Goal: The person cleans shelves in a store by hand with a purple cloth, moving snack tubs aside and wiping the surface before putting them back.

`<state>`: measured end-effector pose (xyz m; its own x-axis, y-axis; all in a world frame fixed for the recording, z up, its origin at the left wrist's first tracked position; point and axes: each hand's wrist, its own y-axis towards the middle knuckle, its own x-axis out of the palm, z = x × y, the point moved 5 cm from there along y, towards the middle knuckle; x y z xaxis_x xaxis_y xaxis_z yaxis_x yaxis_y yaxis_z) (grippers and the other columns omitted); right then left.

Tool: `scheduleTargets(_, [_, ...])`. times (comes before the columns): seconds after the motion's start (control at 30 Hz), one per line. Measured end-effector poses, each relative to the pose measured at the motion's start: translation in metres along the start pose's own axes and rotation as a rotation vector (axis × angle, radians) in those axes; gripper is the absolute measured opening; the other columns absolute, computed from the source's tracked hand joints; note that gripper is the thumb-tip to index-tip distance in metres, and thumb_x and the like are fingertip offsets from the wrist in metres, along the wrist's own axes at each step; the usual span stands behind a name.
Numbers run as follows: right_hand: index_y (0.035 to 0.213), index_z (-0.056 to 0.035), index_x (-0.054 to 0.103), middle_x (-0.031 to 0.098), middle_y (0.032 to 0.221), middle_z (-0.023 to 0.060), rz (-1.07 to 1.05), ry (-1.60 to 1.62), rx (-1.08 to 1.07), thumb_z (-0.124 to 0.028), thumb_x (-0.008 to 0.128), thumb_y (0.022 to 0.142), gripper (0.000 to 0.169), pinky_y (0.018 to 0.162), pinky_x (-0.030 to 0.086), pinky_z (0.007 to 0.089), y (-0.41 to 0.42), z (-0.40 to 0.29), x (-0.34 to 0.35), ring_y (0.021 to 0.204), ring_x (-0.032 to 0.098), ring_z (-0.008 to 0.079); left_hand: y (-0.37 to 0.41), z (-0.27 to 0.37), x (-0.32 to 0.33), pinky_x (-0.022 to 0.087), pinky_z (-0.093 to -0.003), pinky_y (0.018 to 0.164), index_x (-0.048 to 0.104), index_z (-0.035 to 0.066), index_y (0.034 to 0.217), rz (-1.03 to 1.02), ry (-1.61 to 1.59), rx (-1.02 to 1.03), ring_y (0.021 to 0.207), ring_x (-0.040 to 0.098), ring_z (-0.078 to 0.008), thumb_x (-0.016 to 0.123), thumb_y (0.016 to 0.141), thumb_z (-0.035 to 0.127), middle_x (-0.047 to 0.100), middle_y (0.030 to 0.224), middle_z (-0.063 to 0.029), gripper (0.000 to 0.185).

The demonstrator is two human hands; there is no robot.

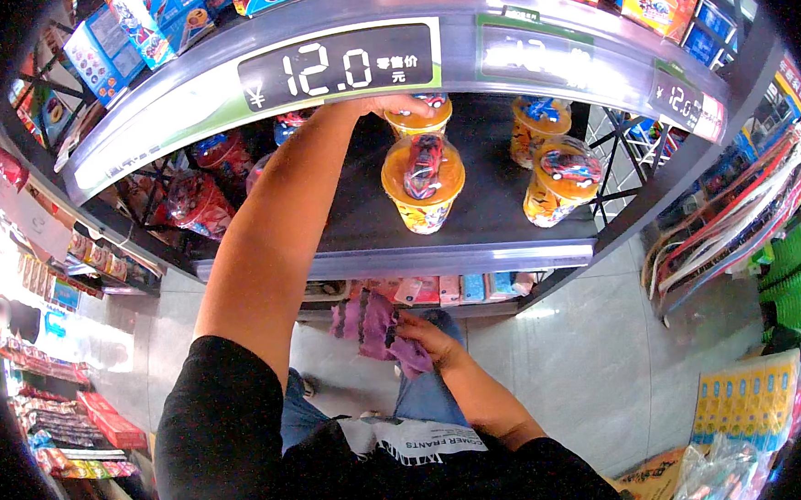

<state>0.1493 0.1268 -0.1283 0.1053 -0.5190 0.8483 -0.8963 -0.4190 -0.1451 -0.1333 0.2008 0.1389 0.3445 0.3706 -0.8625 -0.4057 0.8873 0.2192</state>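
Note:
My left hand (398,104) reaches up under the price rail and touches the clear domed lid of a rear yellow cup (423,126). The rail hides part of that hand, so its grip is unclear. In front of this cup stands another yellow cup (423,187), with a toy car under its dome. Lower down, before my legs, my right hand (430,337) holds a crumpled purple cloth (371,324) with dark stripes.
More yellow cups (561,178) stand on the dark shelf (487,210) to the right, and red cups (195,204) to the left. A price rail (458,61) overhangs them. Boxed goods (471,287) sit below. A yellow display box (743,394) stands at lower right.

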Motion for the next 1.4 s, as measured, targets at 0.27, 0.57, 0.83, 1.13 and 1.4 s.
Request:
scheduleTargets(0.27, [0.114,-0.0052,0.047,0.056,0.103,0.0059,0.039,-0.018,-0.006,-0.009,0.055,0.079,0.036,0.079,0.046,0.029,0.005,0.011,-0.012,0.091,0.056,0.0172,-0.005,-0.012,0.003,0.03,-0.0346,0.095,0.043,0.011,0.122,-0.009,0.061,-0.191,0.113,0.04,-0.0242,0.068,0.063,0.048,0.045,0.122,-0.0115,0.074])
scheduleTargets(0.57, [0.122,-0.006,0.038,0.056,0.1,0.0057,0.078,-0.048,-0.025,-0.01,0.054,0.078,0.047,0.073,0.048,0.0275,-0.011,0.0,0.015,0.085,0.057,0.0149,-0.07,0.061,-0.027,0.037,-0.03,0.089,0.047,0.002,0.116,0.32,-0.082,-0.148,0.103,0.05,-0.0216,0.055,0.079,0.041,0.052,0.113,-0.0137,0.054])
scheduleTargets(0.83, [0.116,-0.007,0.043,0.054,0.097,0.0056,0.336,-0.007,-0.295,-0.018,0.057,0.073,0.047,0.07,0.047,0.0288,-0.1,-0.005,-0.042,0.084,0.054,0.0174,-0.303,0.067,0.065,0.045,-0.0275,0.075,0.054,0.002,0.099,0.433,-0.264,-0.164,0.086,0.058,-0.0158,0.06,0.076,0.008,0.06,0.09,-0.0092,0.025])
scheduleTargets(1.13, [0.102,-0.0023,0.051,0.055,0.093,0.006,1.169,-0.634,-1.035,-0.025,0.056,0.08,0.032,0.068,0.043,0.0286,-0.224,-0.176,-0.063,0.08,0.052,0.0158,-0.533,-0.012,0.202,0.044,-0.0243,0.071,0.052,0.008,0.101,0.689,-1.195,-1.063,0.082,0.053,-0.0111,0.048,0.085,0.013,0.056,0.096,-0.0041,0.018])
scheduleTargets(1.4, [0.096,0.0057,0.053,0.06,0.084,0.0149,1.212,-1.359,-1.104,-0.021,0.058,0.08,0.032,0.067,0.044,0.0332,-0.098,-0.142,-0.03,0.071,0.055,0.0231,-0.566,-0.029,0.23,0.043,-0.0288,0.078,0.049,0.01,0.105,0.872,-1.513,-1.017,0.089,0.052,-0.0158,0.05,0.084,0.016,0.054,0.102,-0.0051,0.022])
